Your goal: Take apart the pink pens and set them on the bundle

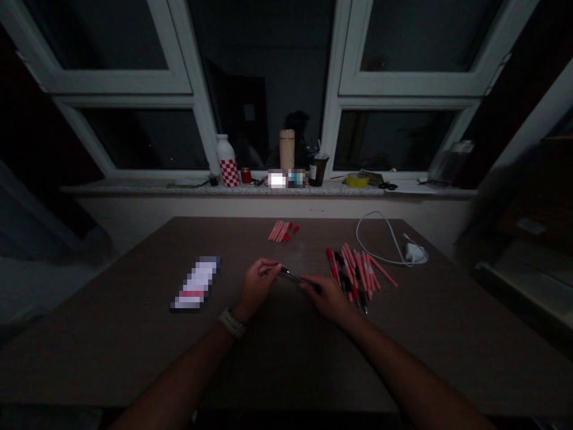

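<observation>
Between my two hands, above the middle of the table, a slim dark pen (293,275) is held at a slant. My left hand (258,285) pinches its far left end with thumb and fingers, and a watch is on that wrist. My right hand (328,297) is closed around the other end, whose dark tip shows past the fingers. Right of my right hand lies a loose pile of pink, red and black pens (356,272). Farther back is a small group of pink pens (278,230) with red ones beside them.
A phone (197,283) with a lit, blurred screen lies on the left of the table (111,334). A white charger with its cable (414,252) is at the back right. On the windowsill stand a checkered bottle (228,164), a beige flask (287,149), a drink cup (318,170) and yellow tape (357,180).
</observation>
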A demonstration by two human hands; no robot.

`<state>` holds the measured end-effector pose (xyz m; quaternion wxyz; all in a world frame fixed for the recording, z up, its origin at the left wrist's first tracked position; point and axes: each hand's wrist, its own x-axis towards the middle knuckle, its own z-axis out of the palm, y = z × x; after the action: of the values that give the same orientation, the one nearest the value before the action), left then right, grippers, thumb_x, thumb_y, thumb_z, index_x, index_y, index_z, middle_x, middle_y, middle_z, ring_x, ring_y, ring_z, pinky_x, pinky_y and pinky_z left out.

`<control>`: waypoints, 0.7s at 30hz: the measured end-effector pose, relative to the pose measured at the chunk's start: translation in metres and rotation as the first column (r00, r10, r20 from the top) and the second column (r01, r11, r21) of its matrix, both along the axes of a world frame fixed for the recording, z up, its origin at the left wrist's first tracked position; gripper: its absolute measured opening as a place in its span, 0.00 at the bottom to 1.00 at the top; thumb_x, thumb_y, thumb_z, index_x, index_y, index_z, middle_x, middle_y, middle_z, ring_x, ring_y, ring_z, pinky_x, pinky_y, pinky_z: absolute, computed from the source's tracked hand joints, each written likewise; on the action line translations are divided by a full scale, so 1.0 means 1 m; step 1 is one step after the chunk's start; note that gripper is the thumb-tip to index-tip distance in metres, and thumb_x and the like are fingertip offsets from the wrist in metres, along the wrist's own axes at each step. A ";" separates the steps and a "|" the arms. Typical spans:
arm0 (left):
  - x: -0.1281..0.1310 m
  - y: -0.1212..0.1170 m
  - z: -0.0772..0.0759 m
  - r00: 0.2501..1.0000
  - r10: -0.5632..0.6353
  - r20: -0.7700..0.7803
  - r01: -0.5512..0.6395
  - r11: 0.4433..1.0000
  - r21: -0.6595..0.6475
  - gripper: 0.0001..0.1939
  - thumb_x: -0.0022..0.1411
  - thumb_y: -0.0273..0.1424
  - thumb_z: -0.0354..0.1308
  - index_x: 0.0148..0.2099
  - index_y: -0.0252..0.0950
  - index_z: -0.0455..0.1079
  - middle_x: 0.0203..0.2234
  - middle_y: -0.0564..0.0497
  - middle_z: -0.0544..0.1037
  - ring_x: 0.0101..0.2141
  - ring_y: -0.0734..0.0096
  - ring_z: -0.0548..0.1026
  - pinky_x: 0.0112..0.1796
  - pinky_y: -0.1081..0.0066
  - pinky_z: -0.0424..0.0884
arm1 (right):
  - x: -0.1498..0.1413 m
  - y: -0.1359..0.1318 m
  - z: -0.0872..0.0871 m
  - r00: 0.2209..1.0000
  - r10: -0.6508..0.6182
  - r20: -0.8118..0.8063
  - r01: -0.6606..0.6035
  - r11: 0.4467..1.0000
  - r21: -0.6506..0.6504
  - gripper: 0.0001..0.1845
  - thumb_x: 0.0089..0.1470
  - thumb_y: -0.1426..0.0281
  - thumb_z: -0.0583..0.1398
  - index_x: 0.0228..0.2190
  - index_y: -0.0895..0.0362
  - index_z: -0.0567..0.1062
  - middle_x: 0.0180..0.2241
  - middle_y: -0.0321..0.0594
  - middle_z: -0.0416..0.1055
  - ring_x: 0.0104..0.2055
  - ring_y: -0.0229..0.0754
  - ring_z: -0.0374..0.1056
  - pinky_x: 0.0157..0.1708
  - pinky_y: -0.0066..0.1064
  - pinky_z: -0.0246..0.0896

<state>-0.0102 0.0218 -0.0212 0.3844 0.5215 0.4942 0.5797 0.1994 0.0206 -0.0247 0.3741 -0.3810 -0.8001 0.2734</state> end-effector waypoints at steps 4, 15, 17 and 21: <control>-0.002 0.000 -0.001 1.000 -0.009 -0.004 0.009 0.999 -0.037 0.18 0.51 0.42 0.66 0.36 0.33 0.69 0.28 0.48 0.80 0.26 0.71 0.75 0.29 0.73 0.68 | 0.001 0.000 -0.001 1.000 -0.023 -0.005 0.023 1.000 -0.019 0.17 0.57 0.64 0.58 0.47 0.54 0.76 0.44 0.43 0.77 0.43 0.49 0.74 0.43 0.38 0.67; -0.002 -0.002 0.002 0.999 -0.032 0.013 0.032 0.998 -0.049 0.18 0.48 0.41 0.67 0.36 0.33 0.70 0.29 0.47 0.80 0.27 0.70 0.75 0.30 0.72 0.68 | -0.001 -0.004 0.000 0.999 -0.033 0.043 0.033 0.999 0.000 0.16 0.58 0.65 0.57 0.47 0.52 0.76 0.44 0.42 0.77 0.43 0.48 0.74 0.44 0.38 0.66; 0.000 -0.003 0.004 0.999 -0.024 0.029 0.024 0.999 -0.024 0.18 0.50 0.41 0.66 0.37 0.34 0.69 0.29 0.48 0.79 0.28 0.71 0.75 0.29 0.73 0.67 | -0.002 -0.005 0.002 0.999 -0.026 0.032 0.026 1.000 0.006 0.16 0.59 0.65 0.56 0.47 0.52 0.76 0.44 0.42 0.77 0.44 0.48 0.74 0.45 0.37 0.66; 0.005 -0.004 0.006 0.999 0.016 0.049 -0.017 1.000 0.013 0.17 0.53 0.41 0.64 0.38 0.34 0.68 0.29 0.49 0.79 0.28 0.72 0.74 0.29 0.74 0.67 | -0.005 -0.008 0.005 1.000 -0.018 0.010 0.018 1.000 0.002 0.16 0.60 0.65 0.55 0.48 0.53 0.76 0.44 0.42 0.77 0.44 0.47 0.73 0.44 0.36 0.66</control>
<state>-0.0056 0.0177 -0.0155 0.3881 0.5057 0.4851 0.5987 0.1939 0.0131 -0.0198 0.3730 -0.3890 -0.7988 0.2675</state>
